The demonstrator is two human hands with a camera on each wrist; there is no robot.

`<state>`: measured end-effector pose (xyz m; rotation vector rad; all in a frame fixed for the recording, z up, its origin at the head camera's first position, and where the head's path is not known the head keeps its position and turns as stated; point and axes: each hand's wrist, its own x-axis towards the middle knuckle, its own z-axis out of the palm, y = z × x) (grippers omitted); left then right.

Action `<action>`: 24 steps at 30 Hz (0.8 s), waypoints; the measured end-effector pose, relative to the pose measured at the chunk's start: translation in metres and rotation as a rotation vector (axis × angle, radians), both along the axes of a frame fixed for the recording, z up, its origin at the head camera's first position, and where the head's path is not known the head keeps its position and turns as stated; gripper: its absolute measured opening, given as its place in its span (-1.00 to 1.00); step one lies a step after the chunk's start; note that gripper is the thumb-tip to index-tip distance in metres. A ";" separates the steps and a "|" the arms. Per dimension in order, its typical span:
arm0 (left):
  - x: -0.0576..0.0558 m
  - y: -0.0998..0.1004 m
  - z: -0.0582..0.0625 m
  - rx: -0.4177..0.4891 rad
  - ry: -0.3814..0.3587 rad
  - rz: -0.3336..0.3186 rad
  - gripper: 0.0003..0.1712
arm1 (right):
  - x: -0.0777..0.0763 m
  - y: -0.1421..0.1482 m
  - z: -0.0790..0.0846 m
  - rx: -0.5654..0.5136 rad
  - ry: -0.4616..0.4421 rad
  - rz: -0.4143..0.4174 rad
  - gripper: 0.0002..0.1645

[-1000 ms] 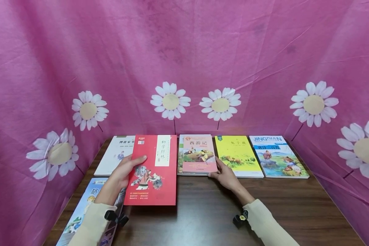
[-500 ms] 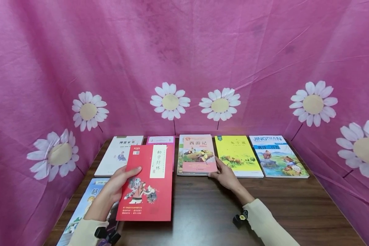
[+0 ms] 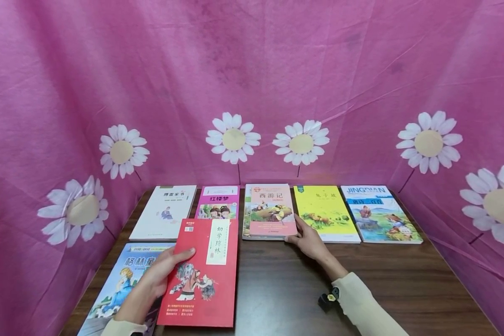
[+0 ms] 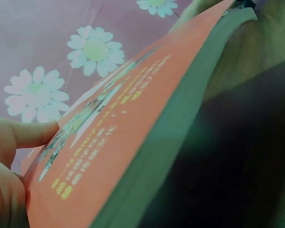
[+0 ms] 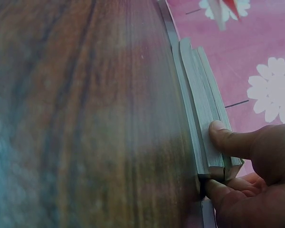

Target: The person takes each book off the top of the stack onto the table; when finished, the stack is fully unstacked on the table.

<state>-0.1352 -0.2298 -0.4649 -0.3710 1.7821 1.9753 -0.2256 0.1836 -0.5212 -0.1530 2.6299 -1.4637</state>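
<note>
Left hand holds a red book near the pink-topped stack

The left hand grips the red book by its left edge, thumb flat on the cover and the other fingers hidden beneath. That book is to the left of the pink-topped stack and on its near side; the left wrist view shows it tilted, with its page edges in view and a dark shadow below. The right hand grips the near right corner of the pink-topped stack, its thumb pressed on the page edges and its fingers curled at the corner. The right wrist view shows several layers of books there.

Left of the pink-topped stack lies a magenta book, its lower part covered by the red one, and farther left a white book. A blue book lies well to the left on the near side, partly behind the left forearm. Just right of the pink-topped stack is a yellow book, and beyond that a blue-and-white book. The wooden table stretches in front of the pink-topped stack; behind it hangs a pink cloth patterned with white daisies.
</note>
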 end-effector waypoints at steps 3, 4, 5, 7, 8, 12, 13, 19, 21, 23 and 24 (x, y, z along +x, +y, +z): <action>0.003 0.002 -0.008 -0.022 -0.013 -0.008 -0.20 | -0.001 0.000 0.000 -0.015 -0.003 -0.004 0.10; 0.005 0.003 -0.010 -0.026 -0.015 -0.012 -0.20 | -0.001 0.000 0.000 -0.016 -0.001 -0.001 0.10; 0.006 0.003 -0.012 -0.031 -0.012 -0.023 -0.21 | -0.001 0.000 0.000 -0.016 0.000 0.001 0.10; 0.008 0.004 -0.015 -0.042 -0.009 -0.038 -0.24 | -0.001 0.000 0.000 -0.021 -0.006 -0.001 0.10; 0.009 0.004 -0.017 -0.045 -0.006 -0.048 -0.26 | -0.001 0.000 0.000 -0.021 -0.006 -0.002 0.10; 0.011 0.002 -0.021 -0.076 0.004 -0.082 -0.31 | 0.000 0.000 0.000 -0.024 -0.003 -0.001 0.09; 0.011 0.002 -0.022 -0.086 0.008 -0.091 -0.31 | 0.000 0.000 0.000 -0.027 -0.002 0.000 0.09; 0.011 -0.001 -0.021 -0.206 0.049 -0.142 -0.30 | 0.000 0.000 0.000 -0.037 0.001 0.003 0.10; 0.012 0.000 -0.020 -0.258 0.068 -0.148 -0.31 | 0.000 0.001 -0.001 -0.039 0.000 -0.001 0.10; 0.013 0.002 -0.019 -0.334 0.089 -0.136 -0.34 | 0.000 0.001 -0.001 -0.041 -0.004 0.000 0.10; 0.013 0.003 -0.018 -0.381 0.104 -0.128 -0.35 | 0.000 0.001 -0.001 -0.041 -0.009 -0.001 0.10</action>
